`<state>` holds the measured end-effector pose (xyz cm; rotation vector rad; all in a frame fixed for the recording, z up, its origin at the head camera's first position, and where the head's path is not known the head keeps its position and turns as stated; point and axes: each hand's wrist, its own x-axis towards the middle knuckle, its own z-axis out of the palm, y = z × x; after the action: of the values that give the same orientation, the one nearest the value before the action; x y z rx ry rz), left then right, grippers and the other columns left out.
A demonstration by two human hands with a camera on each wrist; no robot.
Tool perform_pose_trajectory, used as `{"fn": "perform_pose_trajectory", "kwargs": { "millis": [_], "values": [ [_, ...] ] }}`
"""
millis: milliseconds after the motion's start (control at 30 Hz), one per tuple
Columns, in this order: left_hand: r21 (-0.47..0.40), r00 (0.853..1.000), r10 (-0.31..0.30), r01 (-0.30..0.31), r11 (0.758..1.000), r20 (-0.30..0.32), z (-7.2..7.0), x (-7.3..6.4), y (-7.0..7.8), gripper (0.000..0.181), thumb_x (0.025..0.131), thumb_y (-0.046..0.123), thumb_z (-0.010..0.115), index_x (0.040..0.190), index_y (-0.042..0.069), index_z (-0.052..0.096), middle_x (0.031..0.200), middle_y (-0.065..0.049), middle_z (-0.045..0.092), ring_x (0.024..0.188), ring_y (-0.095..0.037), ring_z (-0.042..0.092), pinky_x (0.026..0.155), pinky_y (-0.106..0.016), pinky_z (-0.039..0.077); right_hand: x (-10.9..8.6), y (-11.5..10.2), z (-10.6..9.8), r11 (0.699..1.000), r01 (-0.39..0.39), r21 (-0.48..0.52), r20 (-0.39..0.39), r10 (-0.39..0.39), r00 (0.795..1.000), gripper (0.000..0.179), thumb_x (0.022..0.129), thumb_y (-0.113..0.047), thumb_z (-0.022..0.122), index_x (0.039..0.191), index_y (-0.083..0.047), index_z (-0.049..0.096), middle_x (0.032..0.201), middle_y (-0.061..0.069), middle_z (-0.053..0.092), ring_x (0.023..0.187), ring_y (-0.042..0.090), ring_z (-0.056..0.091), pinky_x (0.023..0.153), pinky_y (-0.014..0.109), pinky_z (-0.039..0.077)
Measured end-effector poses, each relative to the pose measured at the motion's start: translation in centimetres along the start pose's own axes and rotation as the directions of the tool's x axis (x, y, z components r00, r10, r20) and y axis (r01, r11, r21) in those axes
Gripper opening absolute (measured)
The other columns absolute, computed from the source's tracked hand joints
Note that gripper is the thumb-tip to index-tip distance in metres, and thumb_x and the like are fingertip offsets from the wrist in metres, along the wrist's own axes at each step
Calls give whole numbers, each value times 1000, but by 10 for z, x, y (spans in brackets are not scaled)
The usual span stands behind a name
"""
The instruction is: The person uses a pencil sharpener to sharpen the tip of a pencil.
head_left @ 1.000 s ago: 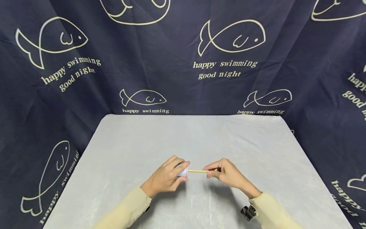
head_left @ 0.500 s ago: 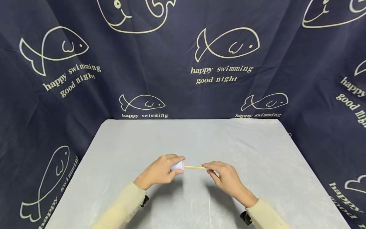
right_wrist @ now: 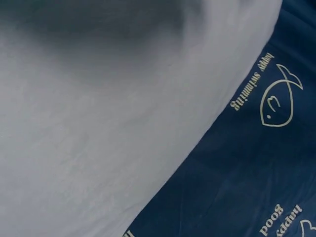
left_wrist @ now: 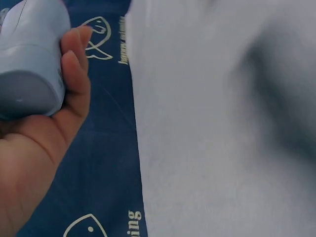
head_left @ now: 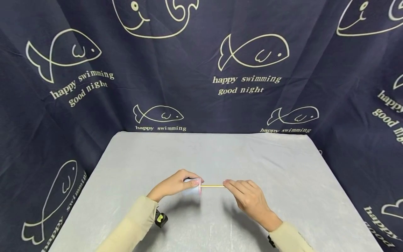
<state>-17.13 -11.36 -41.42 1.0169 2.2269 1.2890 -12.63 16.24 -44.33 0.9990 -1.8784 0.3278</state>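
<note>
My left hand (head_left: 174, 182) grips a light blue, barrel-shaped pencil sharpener (head_left: 192, 191) with a pink rim, held sideways above the table. In the left wrist view, fingers curl round the side of the sharpener (left_wrist: 32, 54), whose flat, darker base faces the camera. A thin yellow pencil (head_left: 212, 186) runs level from the pink end across to my right hand (head_left: 250, 198), which pinches its other end. The pencil's tip is hidden inside the sharpener, and the right fingers cover its far end. Neither the right hand nor the pencil shows in the right wrist view.
A pale grey cloth covers the table (head_left: 214, 154). Dark blue curtains (head_left: 201, 87) printed with fish and lettering hang behind it and at both sides. A small black device (head_left: 161, 218) is strapped at the left wrist.
My left hand has rolled round with the sharpener, its thumb moving from below to across the top. The right hand has turned on the pencil, its back now facing up. The camera view has tilted slightly.
</note>
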Motion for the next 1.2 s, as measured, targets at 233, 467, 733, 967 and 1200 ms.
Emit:
{"fn": "perform_pose_trajectory", "kwargs": {
  "millis": [233, 467, 733, 967, 1200],
  "values": [
    [-232, 996, -59, 73, 970, 67, -1, -4, 3, 40, 99, 27, 48, 111, -7, 67, 95, -14, 70, 82, -5, 58, 72, -21, 47, 9, 1, 0, 993, 107, -47, -102, -111, 989, 25, 98, -17, 51, 99, -6, 73, 86, 1, 73, 63, 13, 60, 55, 22, 42],
    [-282, 995, -51, 75, 957, 91, 7, -7, 5, 39, 98, 27, 50, 107, -7, 68, 107, -18, 68, 96, -12, 61, 85, -26, 47, 18, -4, -5, 984, 144, -105, -170, -161, 972, 28, 98, -21, 51, 85, -12, 75, 68, -5, 64, 48, 7, 45, 45, 13, 24],
    [291, 946, 297, -250, 924, -131, 43, -10, -8, 36, 91, 20, 63, 119, -2, 63, 100, -9, 68, 88, -11, 61, 79, -22, 51, 6, -18, -19, 926, -335, 172, 295, 276, 915, 23, 94, -29, 58, 84, -19, 75, 66, -13, 61, 46, -5, 35, 41, 10, 25],
    [745, 762, 634, -347, 570, -130, 64, -15, -23, 48, 96, 36, 53, 124, -2, 56, 107, -9, 62, 94, -16, 59, 83, -26, 50, 10, -20, -28, 646, -752, 134, 673, 497, 547, 8, 85, -20, 70, 87, -20, 77, 77, -12, 70, 48, -8, 38, 47, 17, 33],
    [794, 817, 563, -258, 550, -125, 51, -15, -7, 48, 99, 39, 45, 119, -1, 61, 106, -9, 66, 93, -17, 62, 83, -29, 51, -1, -23, -20, 735, -656, 169, 543, 486, 685, 16, 81, -18, 74, 97, -20, 75, 75, -15, 65, 55, -6, 46, 47, 17, 36]
  ]
}}
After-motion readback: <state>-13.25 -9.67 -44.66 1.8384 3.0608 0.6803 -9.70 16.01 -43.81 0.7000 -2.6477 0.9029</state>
